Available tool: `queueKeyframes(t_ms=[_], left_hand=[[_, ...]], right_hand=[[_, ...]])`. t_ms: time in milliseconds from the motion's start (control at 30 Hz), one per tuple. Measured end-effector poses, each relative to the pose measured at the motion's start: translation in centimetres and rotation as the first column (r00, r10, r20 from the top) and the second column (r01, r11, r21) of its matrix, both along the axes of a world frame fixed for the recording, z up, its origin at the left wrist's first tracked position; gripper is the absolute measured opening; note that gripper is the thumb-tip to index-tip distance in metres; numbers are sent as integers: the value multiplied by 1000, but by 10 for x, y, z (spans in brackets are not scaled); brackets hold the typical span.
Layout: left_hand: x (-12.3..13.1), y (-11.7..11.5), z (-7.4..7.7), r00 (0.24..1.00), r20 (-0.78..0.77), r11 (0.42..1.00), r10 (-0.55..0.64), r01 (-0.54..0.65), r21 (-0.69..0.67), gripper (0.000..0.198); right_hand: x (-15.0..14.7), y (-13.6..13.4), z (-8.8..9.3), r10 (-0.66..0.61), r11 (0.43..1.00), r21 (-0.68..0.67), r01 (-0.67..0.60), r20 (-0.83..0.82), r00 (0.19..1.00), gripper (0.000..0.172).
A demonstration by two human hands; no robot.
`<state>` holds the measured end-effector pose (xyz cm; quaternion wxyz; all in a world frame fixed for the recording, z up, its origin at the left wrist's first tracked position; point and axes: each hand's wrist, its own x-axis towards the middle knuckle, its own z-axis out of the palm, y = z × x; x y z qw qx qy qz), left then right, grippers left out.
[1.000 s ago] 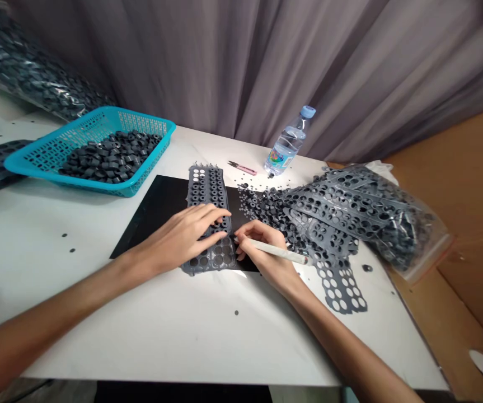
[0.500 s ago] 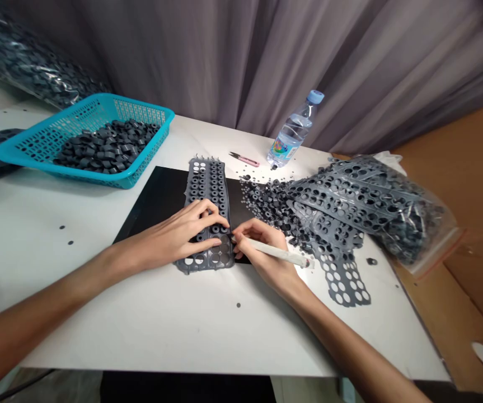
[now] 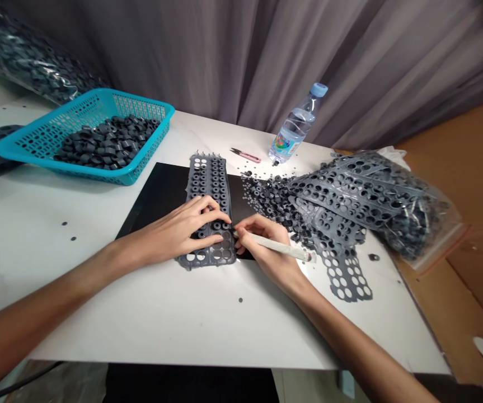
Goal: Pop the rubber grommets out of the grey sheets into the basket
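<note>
A dark grey rubber sheet (image 3: 221, 256) lies lengthwise before me, with rows of small ring-shaped parts in its upper portion and bare round holes near its lower end. My left hand (image 3: 182, 226) rests across it, thumb and forefinger spread apart and pressing on the sheet. Beside the sheet's right edge, my right hand (image 3: 268, 246) is closed around a whitish pen-like tool (image 3: 285, 246), held like a pencil. The tool's tip is hidden by the fingers at the sheet. Under the sheet is a black mat (image 3: 153, 196).
Left stands a blue basket (image 3: 136, 170) of grey rings. Behind are pink-handled snips (image 3: 246, 156) and a water bottle (image 3: 294, 131). To the right, loose rings (image 3: 272, 204), punched-out sheets (image 3: 346, 274) and a clear bag (image 3: 430, 224) crowd the white table (image 3: 182, 324).
The whole view has shifted slightly. Both hands keep nearly the same places on and beside the sheet, the right one still holding the pen-like tool.
</note>
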<state>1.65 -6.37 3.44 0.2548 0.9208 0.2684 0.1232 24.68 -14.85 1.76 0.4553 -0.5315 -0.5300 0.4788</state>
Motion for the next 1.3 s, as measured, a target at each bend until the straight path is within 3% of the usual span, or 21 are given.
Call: queueKeyframes(t_ms=[167,300,433,500,567,633,733,833,967,1067,1300], left_hand=[[2,-1,0,1000,-3,998,11,-11,67,32],[10,-4,-6,1000,3,976,30,-30,217,27],[20,-8,-13,990,128,943,59,-98,319,24],[22,-7,-12,932,322,950,166,-238,202,21],[21,-3,-6,805,497,941,324,-329,-81,17],[18,2,1,694,556,881,458,-270,-389,19],[13,7,6,657,485,702,577,-95,-706,20],[11,4,7,666,366,502,649,-14,-865,21],[11,-4,9,739,281,344,612,72,-936,23],[11,-8,12,774,264,279,576,118,-953,25],[13,-9,15,765,268,228,586,162,-960,31]], right_hand=[[0,0,-3,1,1000,1,-1,11,1000,9],[-1,0,-4,-1,1000,28,0,61,998,8],[-4,-1,-5,-35,998,64,25,151,988,10],[-5,-1,-5,-43,998,52,37,132,990,9],[-5,1,-5,-40,999,15,39,61,997,9],[-4,3,-4,-40,999,-13,40,-15,999,11],[0,8,-2,-81,997,-1,82,-77,994,16],[4,11,-2,-147,988,30,150,-88,985,21],[7,12,-5,-173,984,38,175,-49,984,22],[7,13,-8,-154,988,30,155,-27,988,21],[4,15,-5,-147,989,32,146,27,989,22]])
